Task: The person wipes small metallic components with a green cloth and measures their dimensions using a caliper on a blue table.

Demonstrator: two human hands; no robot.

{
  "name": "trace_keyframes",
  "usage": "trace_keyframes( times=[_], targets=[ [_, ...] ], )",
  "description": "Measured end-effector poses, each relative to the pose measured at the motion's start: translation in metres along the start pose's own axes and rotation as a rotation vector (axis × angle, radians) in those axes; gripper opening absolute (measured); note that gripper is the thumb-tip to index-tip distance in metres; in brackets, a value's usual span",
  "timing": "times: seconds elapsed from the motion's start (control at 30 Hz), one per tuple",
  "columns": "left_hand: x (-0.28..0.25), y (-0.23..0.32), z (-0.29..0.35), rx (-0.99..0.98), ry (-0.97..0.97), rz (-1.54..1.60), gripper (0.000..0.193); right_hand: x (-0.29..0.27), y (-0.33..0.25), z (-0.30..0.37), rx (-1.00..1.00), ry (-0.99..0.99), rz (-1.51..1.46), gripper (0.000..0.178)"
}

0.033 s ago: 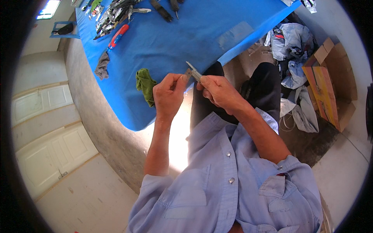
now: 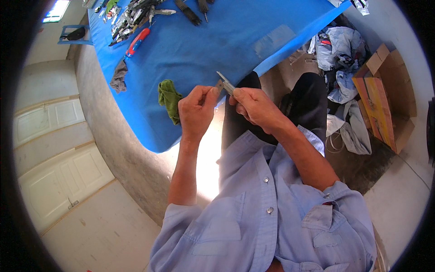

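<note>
Both my hands meet just off the near edge of the blue-covered table (image 2: 217,45), above my lap. Between my right hand's (image 2: 256,105) thumb and fingers is a slim grey metal tool (image 2: 228,85), its narrow end pointing up and left; its exact kind is too small to tell. My left hand (image 2: 197,106) pinches a small flat metal plate (image 2: 220,85) with what looks like a hole. Plate and tool touch or nearly touch; I cannot tell whether they are joined. Beside my left hand a crumpled green cloth (image 2: 169,100) lies on the table.
Further up the table lie a red-and-blue handled tool (image 2: 138,42), a grey rag (image 2: 119,77), a heap of metal tools (image 2: 133,20) and dark brush-like items (image 2: 188,12). At right, plastic bags (image 2: 342,50) and an open cardboard box (image 2: 378,99) sit on the floor.
</note>
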State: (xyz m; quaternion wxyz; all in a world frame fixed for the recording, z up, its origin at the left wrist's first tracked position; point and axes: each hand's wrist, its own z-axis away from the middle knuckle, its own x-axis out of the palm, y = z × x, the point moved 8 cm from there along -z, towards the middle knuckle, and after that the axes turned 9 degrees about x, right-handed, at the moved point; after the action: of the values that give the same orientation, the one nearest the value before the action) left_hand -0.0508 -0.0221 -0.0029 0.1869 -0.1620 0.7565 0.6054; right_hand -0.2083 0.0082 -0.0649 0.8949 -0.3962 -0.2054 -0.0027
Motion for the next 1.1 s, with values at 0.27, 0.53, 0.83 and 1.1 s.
trace_keyframes(
  times=[0.27,0.53,0.83,1.1],
  targets=[
    [0.001,0.002,-0.001,0.019,-0.061,-0.059,0.013,0.000,0.000,0.000,-0.001,0.002,-0.001,0.038],
    [0.000,0.000,-0.002,-0.005,-0.046,-0.030,0.012,0.001,0.000,0.000,-0.014,-0.013,-0.025,0.038],
    [0.002,-0.006,0.001,-0.027,-0.051,0.010,0.015,0.001,-0.001,0.000,-0.027,0.005,0.003,0.039],
    [0.000,0.002,0.000,0.023,-0.039,-0.051,0.015,0.001,-0.003,0.003,-0.012,-0.004,0.009,0.039]
  ],
)
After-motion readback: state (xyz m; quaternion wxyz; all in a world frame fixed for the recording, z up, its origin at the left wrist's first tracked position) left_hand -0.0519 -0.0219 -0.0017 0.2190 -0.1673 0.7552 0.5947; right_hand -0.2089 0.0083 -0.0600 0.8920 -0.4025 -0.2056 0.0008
